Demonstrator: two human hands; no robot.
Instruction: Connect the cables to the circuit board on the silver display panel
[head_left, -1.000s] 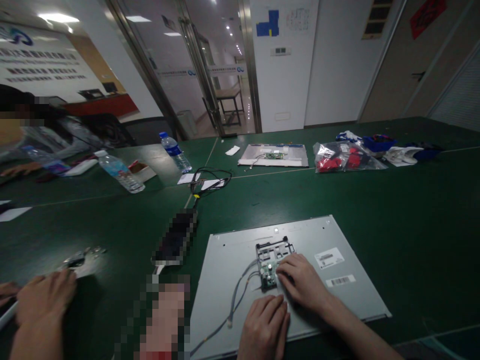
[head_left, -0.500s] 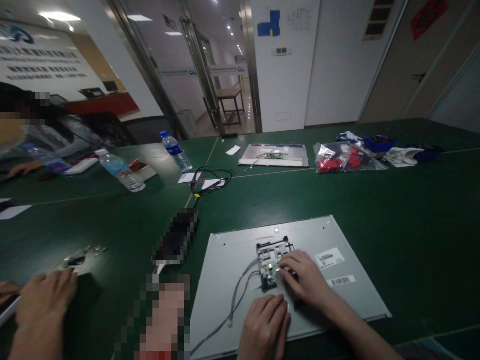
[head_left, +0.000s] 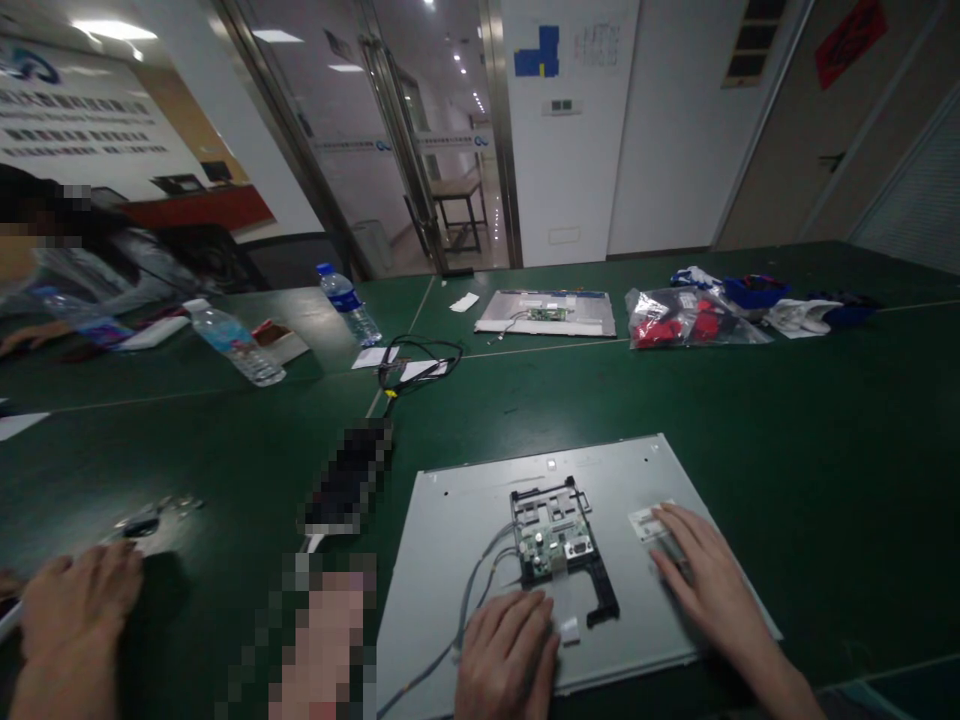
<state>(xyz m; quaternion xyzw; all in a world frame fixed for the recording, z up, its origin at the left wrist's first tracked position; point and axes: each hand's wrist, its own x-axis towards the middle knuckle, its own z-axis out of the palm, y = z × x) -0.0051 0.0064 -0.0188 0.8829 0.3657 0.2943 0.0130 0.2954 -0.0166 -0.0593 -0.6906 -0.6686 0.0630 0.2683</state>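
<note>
Left hand point(head_left: 506, 650), its fingers close together and loosely bent, rests at the near edge of the grey panel point(head_left: 447, 545), which lies flat on the table point(head_left: 840, 450); whether it grips that edge I cannot tell. Just beyond its fingertips and to the right, a green board point(head_left: 550, 549) sits in a black frame point(head_left: 604, 596) near the panel's middle. Farther right comes a white label point(head_left: 643, 526), partly covered by the right hand point(head_left: 697, 570), which is loosely spread, thumb apart from the fingers, with nothing visible in its grasp.
</note>
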